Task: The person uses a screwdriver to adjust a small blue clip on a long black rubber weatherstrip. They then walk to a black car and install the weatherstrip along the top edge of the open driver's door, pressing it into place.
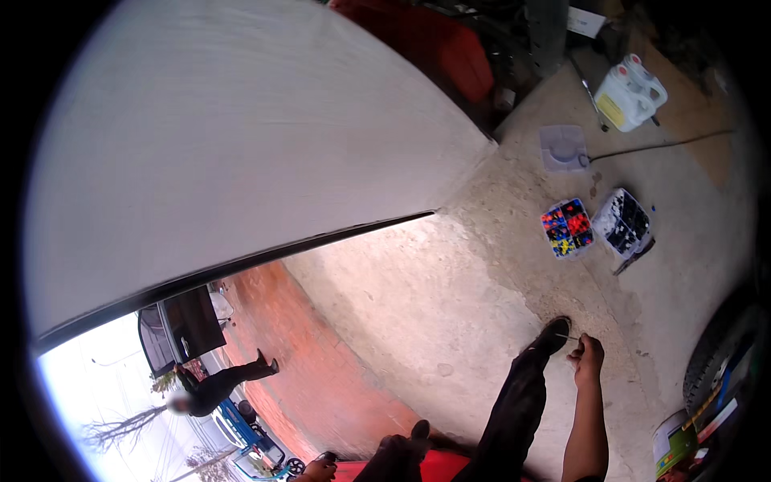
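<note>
My right hand is closed with its fingers pinched round a thin metal rod. The rod points left, over the dark shoe on my right foot; its exact kind is too small to tell. At the lower edge, beside the red surface under me, my left hand shows only in part. Its fingers are curled, and a small dark thing shows at them that I cannot make out. Ahead on the concrete floor lie a divided box of red, blue and yellow small parts and a second box of black and white pieces.
A clear plastic lid, white jugs and a long metal bar lie farther off. To the right are a tyre and a green can. A white wall fills the left; outside, a person stands by a car door.
</note>
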Demonstrator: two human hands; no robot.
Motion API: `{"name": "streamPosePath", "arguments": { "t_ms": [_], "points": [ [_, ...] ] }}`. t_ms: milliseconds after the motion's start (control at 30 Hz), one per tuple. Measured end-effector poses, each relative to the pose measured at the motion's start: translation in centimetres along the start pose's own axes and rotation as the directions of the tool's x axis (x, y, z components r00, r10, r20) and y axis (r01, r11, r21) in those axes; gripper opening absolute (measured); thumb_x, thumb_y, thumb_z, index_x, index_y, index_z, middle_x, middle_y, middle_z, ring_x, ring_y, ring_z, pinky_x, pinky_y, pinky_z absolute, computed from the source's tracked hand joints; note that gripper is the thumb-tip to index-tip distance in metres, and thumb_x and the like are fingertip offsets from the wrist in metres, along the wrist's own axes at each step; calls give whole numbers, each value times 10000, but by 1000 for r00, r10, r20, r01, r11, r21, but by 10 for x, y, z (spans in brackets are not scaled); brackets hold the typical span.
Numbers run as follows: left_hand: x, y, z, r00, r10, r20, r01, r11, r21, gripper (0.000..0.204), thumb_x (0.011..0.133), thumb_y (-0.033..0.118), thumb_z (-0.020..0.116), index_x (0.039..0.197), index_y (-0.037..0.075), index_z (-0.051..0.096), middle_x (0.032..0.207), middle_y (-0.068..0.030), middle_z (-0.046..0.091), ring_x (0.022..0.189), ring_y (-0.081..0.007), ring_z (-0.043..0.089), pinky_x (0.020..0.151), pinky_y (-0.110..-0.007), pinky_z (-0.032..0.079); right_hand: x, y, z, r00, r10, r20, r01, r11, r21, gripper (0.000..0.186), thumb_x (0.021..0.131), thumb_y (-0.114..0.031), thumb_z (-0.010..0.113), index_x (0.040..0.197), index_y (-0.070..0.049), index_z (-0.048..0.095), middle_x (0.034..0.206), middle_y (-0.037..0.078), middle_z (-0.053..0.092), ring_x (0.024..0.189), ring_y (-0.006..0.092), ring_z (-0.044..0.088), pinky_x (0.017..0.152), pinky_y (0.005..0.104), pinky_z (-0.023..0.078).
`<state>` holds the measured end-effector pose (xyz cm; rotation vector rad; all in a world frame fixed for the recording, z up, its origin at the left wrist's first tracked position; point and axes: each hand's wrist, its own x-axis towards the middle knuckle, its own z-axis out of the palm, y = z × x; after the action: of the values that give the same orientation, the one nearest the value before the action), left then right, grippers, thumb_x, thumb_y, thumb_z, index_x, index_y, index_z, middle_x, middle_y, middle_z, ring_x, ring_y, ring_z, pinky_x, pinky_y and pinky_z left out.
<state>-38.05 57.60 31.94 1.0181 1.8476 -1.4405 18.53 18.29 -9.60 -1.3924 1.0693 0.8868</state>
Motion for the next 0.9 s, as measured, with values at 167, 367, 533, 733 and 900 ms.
{"name": "streamPosePath", "arguments": {
  "t_ms": [167,367,533,733,900],
  "points": [
    [105,-61,-42,972,223,80,-212,969,-128,392,959,306,596,1259,54,610,932,-165,718,671,-248,710,559,-377,607,-231,34,213,872,-46,487,150,973,-178,138,904,-151,621,936,-53,531,682,62,572,486,184,560,462,344,524],
    [337,-197,-79,934,353,46,-326,899,-292,409,921,334,626,1252,95,647,1010,-128,727,852,-238,710,758,-386,587,-463,216,519,478,50,877,574,738,-355,137,909,-94,659,991,4,611,753,56,601,593,148,605,559,299,533],
    [326,-219,-241,889,323,-325,-396,182,-900,365,918,227,567,1201,1,611,930,-143,699,715,-220,693,629,-350,586,-592,341,677,475,-37,879,671,661,-335,131,908,-88,607,1007,-8,580,745,74,596,577,166,601,542,320,551],
    [425,-376,-250,930,247,-272,-281,4,-960,361,935,271,592,1196,24,623,874,-102,704,720,-175,701,615,-336,582,-680,542,865,346,246,906,882,243,-403,153,916,-88,627,1018,13,573,735,90,609,536,182,596,490,323,541],
    [567,-441,-205,988,-5,153,133,-459,-878,479,956,355,550,1376,124,542,1165,-196,676,1045,-301,669,894,-504,536,-744,773,1153,251,332,909,911,237,-338,168,904,-118,628,1010,-3,565,738,77,585,546,171,575,509,314,514]
  ]
}}
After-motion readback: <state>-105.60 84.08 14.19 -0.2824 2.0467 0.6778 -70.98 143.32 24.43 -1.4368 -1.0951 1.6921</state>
